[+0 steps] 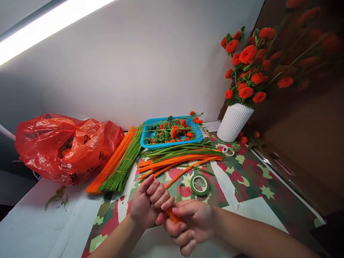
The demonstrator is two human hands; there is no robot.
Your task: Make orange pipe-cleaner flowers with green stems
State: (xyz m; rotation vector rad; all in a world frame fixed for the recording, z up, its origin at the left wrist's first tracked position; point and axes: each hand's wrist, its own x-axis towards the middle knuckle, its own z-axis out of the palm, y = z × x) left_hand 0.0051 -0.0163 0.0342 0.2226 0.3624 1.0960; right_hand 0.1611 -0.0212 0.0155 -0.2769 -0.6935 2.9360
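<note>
Clamped between both hands, low and central, above a camouflage-patterned sheet (244,191): small ridged orange fuzzy piece (173,215). Left hand (153,202): in from lower left, fingers curled inward, closed on the piece's upper end. Right hand (188,222): in from lower right, thumb over the piece, fingers bent beneath; together with the left, touching. Just beyond: roll of green tape (192,184); loose orange fuzzy stems (158,165); loose green fuzzy stems (180,148). Behind: blue plastic basket (172,146) of small orange flowers (174,133). Leftward: orange bundle (113,165) beside green bundle (120,172), then translucent red plastic bag (88,150). Rightward: two white rings (229,156); white ribbed vase (233,123) with orange-red flowers (247,54).
</note>
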